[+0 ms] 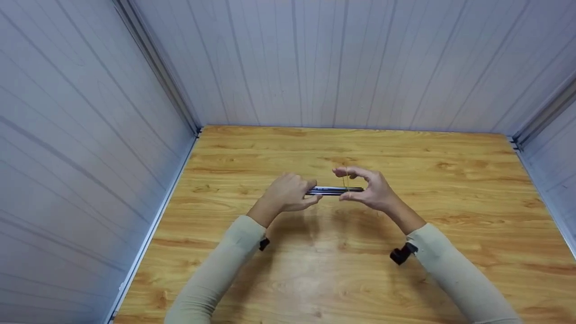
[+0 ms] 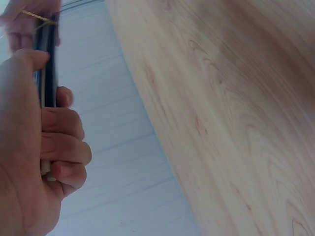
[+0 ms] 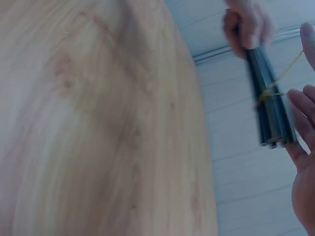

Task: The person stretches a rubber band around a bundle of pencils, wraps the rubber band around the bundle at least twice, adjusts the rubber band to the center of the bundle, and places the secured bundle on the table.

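My left hand (image 1: 290,192) grips a bundle of dark, slim, pencil-like sticks (image 1: 330,191), its fingers wrapped round one end. Pale stick ends (image 2: 47,168) show below its little finger in the left wrist view. Over the other end runs a thin yellow rubber band (image 1: 345,179), stretched between the sticks and a raised finger of my right hand (image 1: 375,191). That hand makes a wide C about the free end, its thumb beside the sticks. In the right wrist view the band (image 3: 270,92) crosses the bundle (image 3: 268,108) near its free end, whose tips look roughly level.
Both hands are held above a wood-grain table (image 1: 315,279). Pale panelled walls (image 1: 315,63) stand at the back and on both sides. A small dark camera mount (image 1: 402,254) hangs at the right wrist, another (image 1: 264,244) at the left.
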Motion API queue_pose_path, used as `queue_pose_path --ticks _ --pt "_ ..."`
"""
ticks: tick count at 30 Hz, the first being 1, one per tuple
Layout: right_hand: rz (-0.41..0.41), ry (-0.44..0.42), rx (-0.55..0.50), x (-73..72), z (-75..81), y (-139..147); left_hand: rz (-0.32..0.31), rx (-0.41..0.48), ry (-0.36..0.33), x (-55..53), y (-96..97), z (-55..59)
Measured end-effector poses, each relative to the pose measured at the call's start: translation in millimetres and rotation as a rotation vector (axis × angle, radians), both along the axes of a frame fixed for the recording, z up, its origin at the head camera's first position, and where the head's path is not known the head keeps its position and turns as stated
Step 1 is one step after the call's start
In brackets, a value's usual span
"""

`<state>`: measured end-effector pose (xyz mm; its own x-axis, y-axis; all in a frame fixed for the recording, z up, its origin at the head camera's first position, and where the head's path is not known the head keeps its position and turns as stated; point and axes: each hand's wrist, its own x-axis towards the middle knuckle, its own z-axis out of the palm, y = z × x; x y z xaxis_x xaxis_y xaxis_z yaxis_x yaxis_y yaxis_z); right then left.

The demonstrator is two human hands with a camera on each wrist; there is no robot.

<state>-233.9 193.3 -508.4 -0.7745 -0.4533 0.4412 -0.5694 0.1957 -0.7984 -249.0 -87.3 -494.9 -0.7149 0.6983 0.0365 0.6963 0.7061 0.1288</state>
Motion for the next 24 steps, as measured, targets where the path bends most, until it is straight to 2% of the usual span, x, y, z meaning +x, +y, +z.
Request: queue_pose_path --ticks 2,6,11,15,18,21,24 --pt "-0.005 0.031 -0.012 -1.7 5.4 -1 0.007 -0.025 0.010 -0.6 1.0 -3.0" --pt "0.029 0.073 -0.045 -2.3 11.0 -5 0.060 -0.021 -0.037 -3.1 1.7 -6.1" --pt "0.156 0.169 -0.133 2.5 10.5 -12 0.206 0.020 -0.108 -10.7 -2.6 -8.1" --pt "0.265 0.326 -0.209 4.8 11.0 -19 0.304 0.082 -0.124 -16.1 -7.0 -11.4" --pt "0.256 0.464 -0.246 6.0 11.3 -24 0.327 0.195 -0.199 -17.1 -6.7 -14.1" --pt "0.171 0.573 -0.260 8.9 10.5 -27 0.357 0.380 -0.311 -15.7 -2.9 -16.5" --pt "0.079 0.611 -0.258 12.0 7.9 -29 0.391 0.575 -0.382 -12.9 3.9 -17.1"
